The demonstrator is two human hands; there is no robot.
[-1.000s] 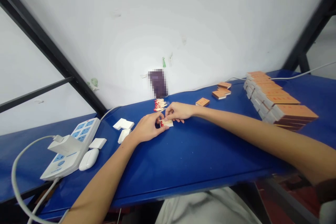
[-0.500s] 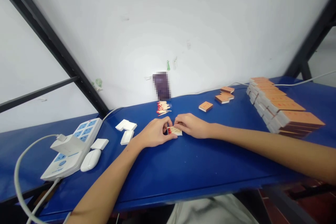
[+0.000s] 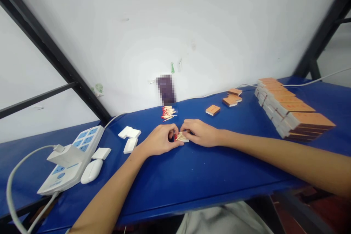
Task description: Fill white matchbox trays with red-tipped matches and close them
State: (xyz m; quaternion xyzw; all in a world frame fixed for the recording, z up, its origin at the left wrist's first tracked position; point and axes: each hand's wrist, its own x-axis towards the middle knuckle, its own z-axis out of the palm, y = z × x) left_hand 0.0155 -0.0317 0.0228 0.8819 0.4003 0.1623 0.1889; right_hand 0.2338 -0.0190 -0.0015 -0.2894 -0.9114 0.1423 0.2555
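centrally, left hand (image 3: pixel 160 141) and right hand (image 3: pixel 201 133) pinch a small match tray (image 3: pixel 182 137); uneven squeezing could tip it, likely spilling matches onto the blue table (image 3: pixel 192 175).

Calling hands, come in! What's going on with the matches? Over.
Left hand, right hand both gripping the match tray. Tray rests on blue table. Loose matches just behind, apart.

"What does the person wear on the arms?"

"Nothing that shows. The left forearm (image 3: pixel 115 190) and the right forearm (image 3: pixel 274 153) are bare right down to the left hand (image 3: pixel 160 140) and the right hand (image 3: pixel 201 132)."

"Any clothing at all?"

"Only pale grey-white cloth (image 3: pixel 219 219) in soft folds at the bottom edge. Shirt or trousers, I cannot tell."
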